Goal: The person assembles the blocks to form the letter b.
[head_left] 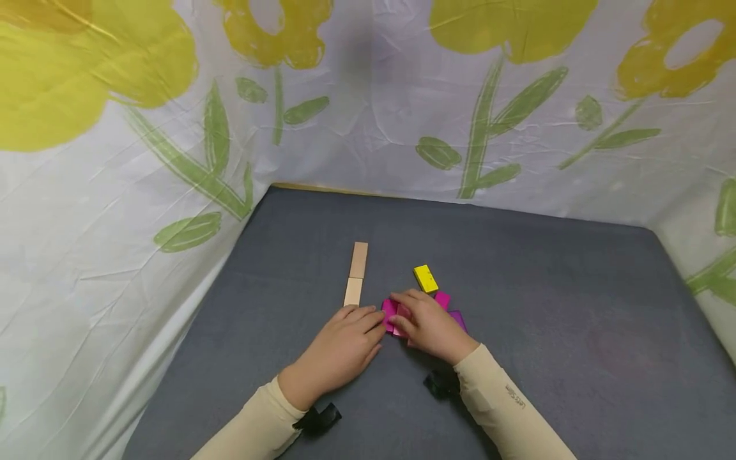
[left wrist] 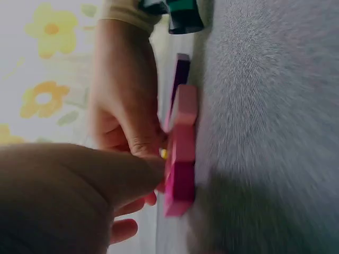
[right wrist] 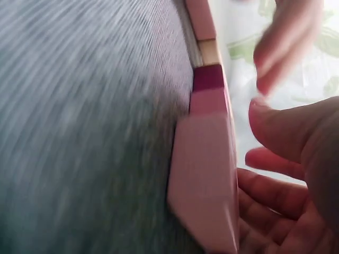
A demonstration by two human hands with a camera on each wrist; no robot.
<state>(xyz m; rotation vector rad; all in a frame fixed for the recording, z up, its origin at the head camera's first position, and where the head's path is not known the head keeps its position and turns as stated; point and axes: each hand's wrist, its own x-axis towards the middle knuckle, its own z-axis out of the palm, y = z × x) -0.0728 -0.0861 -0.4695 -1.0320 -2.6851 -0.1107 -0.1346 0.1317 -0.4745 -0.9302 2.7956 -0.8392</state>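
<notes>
The right hand's (head_left: 431,324) fingers arch over the pink block (left wrist: 184,143) — whether they pinch, I cannot tell — while the left hand's (head_left: 342,351) lie loosely extended beside the leftmost magenta block (head_left: 388,313), perhaps steadying the row. Against that magenta block's right side, the pink block points lengthwise away from the person

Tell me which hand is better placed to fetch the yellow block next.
Right, I'd judge: the right hand is over the pink blocks, with the yellow block just beyond it, while the left hand is farther off, by the tan blocks.
</notes>
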